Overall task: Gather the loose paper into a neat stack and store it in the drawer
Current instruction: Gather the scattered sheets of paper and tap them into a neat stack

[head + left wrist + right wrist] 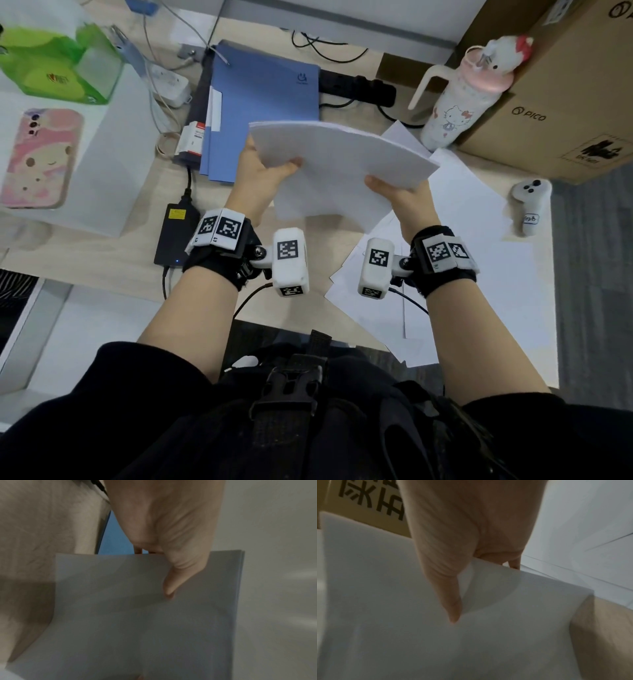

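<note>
Paper stack [342,161]: we hold it up off the desk [113,253], near the middle of the head view, bowed so its far edge curves and its near side sags between our wrists.
Left hand [263,174]: it grips the stack's edge at about 9 o'clock, thumb on top, fingers hidden under the sheets; the left wrist view shows the thumb [173,582] pressed flat on the top sheet [145,615] with the stack's edges lined up on the right.
Right hand [400,198]: it pinches the near corner at about 5 o'clock of the stack, thumb over, fingers under; in the right wrist view the thumb [452,601] lies along the paper [402,601] and one fingertip peeks out behind the edge.
Loose sheets [462,274]: more white paper lies fanned on the desk at 4 o'clock from the stack, some overhanging the near desk edge.
Blue folder [260,99]: it lies on the desk at 11 o'clock, partly behind the raised stack.
Water bottle [459,99]: white and pink with a cat figure on the lid, standing at 2 o'clock against the cardboard box [565,85].
White controller [531,205]: it lies at 3 o'clock, beside the loose sheets.
Phone [41,157]: pink case, on a white box at 9 o'clock.
Power adapter [176,233]: black, at 8 o'clock, just beside our left wrist.
Drawer: we cannot see it in any view.
</note>
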{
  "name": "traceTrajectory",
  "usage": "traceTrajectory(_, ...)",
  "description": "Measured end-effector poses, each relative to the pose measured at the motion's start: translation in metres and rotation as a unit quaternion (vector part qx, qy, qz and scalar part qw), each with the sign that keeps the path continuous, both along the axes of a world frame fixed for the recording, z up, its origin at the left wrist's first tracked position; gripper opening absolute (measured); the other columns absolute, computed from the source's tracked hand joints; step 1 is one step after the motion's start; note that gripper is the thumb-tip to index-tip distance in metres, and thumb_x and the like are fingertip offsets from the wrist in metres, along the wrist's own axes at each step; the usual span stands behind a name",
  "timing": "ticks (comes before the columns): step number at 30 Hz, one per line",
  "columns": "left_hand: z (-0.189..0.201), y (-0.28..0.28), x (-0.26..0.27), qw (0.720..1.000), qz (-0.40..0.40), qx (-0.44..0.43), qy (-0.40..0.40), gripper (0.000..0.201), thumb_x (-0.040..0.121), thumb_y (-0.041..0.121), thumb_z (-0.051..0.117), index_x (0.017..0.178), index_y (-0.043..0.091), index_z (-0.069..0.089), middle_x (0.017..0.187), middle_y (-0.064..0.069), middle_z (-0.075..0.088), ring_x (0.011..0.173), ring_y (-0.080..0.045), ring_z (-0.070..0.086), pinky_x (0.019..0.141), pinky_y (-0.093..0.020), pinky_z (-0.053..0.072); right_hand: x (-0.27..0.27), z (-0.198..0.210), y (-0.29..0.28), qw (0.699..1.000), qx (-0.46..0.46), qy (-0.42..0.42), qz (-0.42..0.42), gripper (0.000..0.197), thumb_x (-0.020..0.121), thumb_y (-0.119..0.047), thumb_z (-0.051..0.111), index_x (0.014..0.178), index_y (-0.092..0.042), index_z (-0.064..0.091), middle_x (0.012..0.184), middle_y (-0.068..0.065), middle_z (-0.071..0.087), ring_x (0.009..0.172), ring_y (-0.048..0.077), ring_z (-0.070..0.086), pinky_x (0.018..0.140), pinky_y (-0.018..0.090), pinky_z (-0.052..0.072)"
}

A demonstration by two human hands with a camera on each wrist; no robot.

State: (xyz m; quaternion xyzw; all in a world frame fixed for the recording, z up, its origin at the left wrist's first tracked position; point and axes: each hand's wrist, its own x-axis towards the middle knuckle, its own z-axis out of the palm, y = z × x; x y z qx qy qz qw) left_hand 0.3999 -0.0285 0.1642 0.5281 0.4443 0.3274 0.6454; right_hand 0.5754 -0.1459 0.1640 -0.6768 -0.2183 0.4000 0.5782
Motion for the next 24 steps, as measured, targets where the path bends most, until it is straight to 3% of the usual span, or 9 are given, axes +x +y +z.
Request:
traceTrajectory(3,0.006,0.005,0.001,1.000,0.008,0.017,0.008,0.016,0.084,0.009,0.065,0.097,0.017,0.059,0.093,0.006,0.065,0.085,-0.003,0.063,0.077,-0.020,0.050,-0.002,0.006,0.009,1.000,0.011,-0.001,-0.025,0.017,0.079,-0.003,0.071,0.087,-0.016,0.064,0.089,0.000,0.068,0.080,0.011,0.065,0.078,0.024,0.054)
traceTrajectory(6,0.010,0.015,-0.003,0.999,0.016,0.037,-0.013,0.020,0.082,0.011,0.066,0.100,0.015,0.059,0.096,0.004,0.067,0.090,-0.007,0.064,0.077,-0.017,0.050,-0.002,0.011,0.012,0.999,0.029,-0.002,-0.023,0.016,0.078,-0.003,0.072,0.089,-0.013,0.066,0.089,0.002,0.069,0.083,0.014,0.066,0.081,0.026,0.054)
traceTrajectory(10,-0.003,0.018,-0.014,1.000,0.013,0.016,-0.004,0.054,0.070,0.016,0.072,0.118,-0.001,0.054,0.107,-0.005,0.066,0.102,-0.019,0.063,0.084,-0.026,0.051,-0.008,0.001,0.009,1.000,0.009,0.000,0.003,0.023,0.077,-0.001,0.071,0.086,-0.021,0.065,0.090,-0.004,0.069,0.080,0.004,0.066,0.078,0.019,0.053)
traceTrajectory(12,-0.015,0.015,-0.018,1.000,0.006,0.006,0.020,0.049,0.073,0.010,0.074,0.117,-0.001,0.054,0.106,-0.003,0.066,0.099,-0.016,0.063,0.082,-0.023,0.051,-0.012,-0.007,0.007,1.000,-0.003,-0.008,0.017,0.029,0.077,0.001,0.072,0.088,-0.024,0.063,0.091,-0.006,0.068,0.080,0.001,0.065,0.074,0.013,0.052)
traceTrajectory(15,-0.025,0.012,-0.020,0.999,-0.003,0.010,0.044,0.029,0.077,0.002,0.071,0.103,0.009,0.061,0.100,-0.001,0.066,0.084,0.000,0.064,0.076,-0.012,0.050,-0.014,-0.014,0.008,1.000,-0.010,-0.015,0.010,0.031,0.077,0.001,0.071,0.091,-0.025,0.061,0.094,-0.006,0.067,0.085,0.003,0.064,0.077,0.014,0.052)
traceTrajectory(18,-0.027,0.012,-0.021,0.998,-0.010,0.020,0.054,0.024,0.077,0.000,0.071,0.090,0.018,0.062,0.085,0.013,0.069,0.073,0.011,0.064,0.073,-0.007,0.049,-0.016,-0.017,0.010,1.000,0.000,-0.014,-0.007,0.031,0.079,0.002,0.070,0.090,-0.025,0.060,0.092,-0.007,0.066,0.080,-0.003,0.064,0.079,0.016,0.053)
traceTrajectory(20,-0.027,0.014,-0.020,0.998,-0.015,0.026,0.050,0.026,0.076,-0.001,0.070,0.083,0.023,0.062,0.071,0.023,0.070,0.071,0.012,0.064,0.071,-0.007,0.049,-0.016,-0.018,0.010,1.000,0.006,-0.021,-0.012,0.031,0.079,0.002,0.069,0.090,-0.026,0.060,0.091,-0.007,0.066,0.079,-0.005,0.064,0.081,0.019,0.053)
traceTrajectory(24,-0.021,0.015,-0.010,0.998,-0.029,0.051,0.025,0.022,0.076,-0.001,0.071,0.090,0.014,0.065,0.072,0.024,0.071,0.074,0.003,0.067,0.072,-0.016,0.053,-0.014,-0.017,0.006,0.999,0.013,-0.018,-0.044,0.023,0.079,0.001,0.070,0.093,-0.016,0.064,0.091,-0.003,0.068,0.079,0.000,0.067,0.083,0.025,0.054)
